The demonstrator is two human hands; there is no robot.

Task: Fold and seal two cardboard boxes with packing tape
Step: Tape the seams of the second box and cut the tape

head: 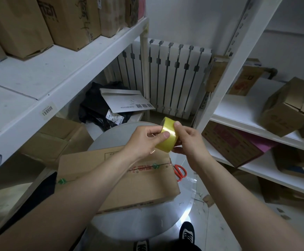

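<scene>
Both hands hold the yellow packing tape roll (166, 137) above the closed cardboard box (129, 180) on the round table (147, 225): right hand (187, 140) cradles it, left hand (144, 140) thumb pressed on its face, likely hunting the tape end. Red scissors (180, 172) lie beside the box.

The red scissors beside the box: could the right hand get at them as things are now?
Probably yes, but not at once. The scissors lie uncovered on the round table just below the right hand; that hand, with the left hand, holds the tape roll.
</scene>
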